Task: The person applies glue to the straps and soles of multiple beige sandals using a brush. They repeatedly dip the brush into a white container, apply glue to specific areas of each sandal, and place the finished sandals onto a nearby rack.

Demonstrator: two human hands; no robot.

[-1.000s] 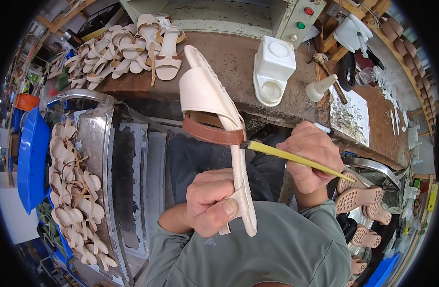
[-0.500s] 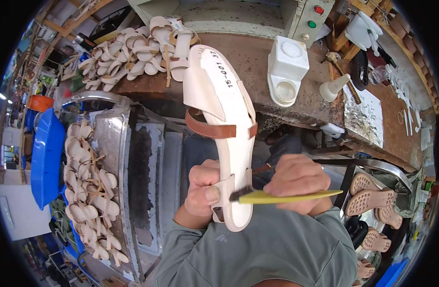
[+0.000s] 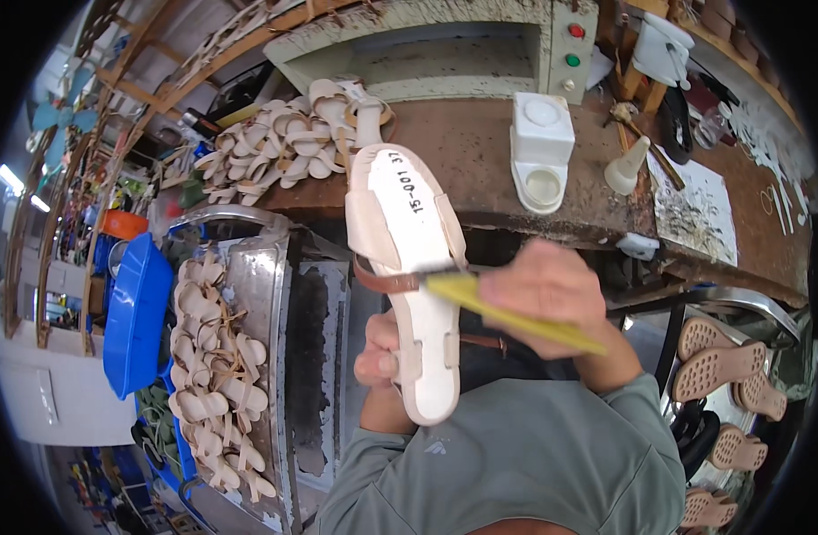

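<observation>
A beige sandal upper (image 3: 431, 348) with a white sole side up stands lengthwise before me, toe end away, dark marks printed near the toe. A brown strap (image 3: 387, 283) wraps its middle. My left hand (image 3: 379, 352) grips its heel end from the left, fingers partly hidden behind it. In my right hand (image 3: 552, 294) is a flat yellow-handled brush (image 3: 451, 287), blurred by motion. Its dark bristles lie across the sandal's middle, by the brown strap.
Beige sandal uppers are heaped on the bench (image 3: 445, 134) and on a metal rack (image 3: 248, 294) at left. A white glue pot (image 3: 541, 160) and a white cone-shaped bottle (image 3: 625, 169) stand on the bench. Tan soles (image 3: 717, 370) lie at right; a blue basin (image 3: 134, 325) stands far left.
The brush has moved from the heel end up to the middle of the sandal, away from me. My view has shifted, so the surroundings sit lower and further right.
</observation>
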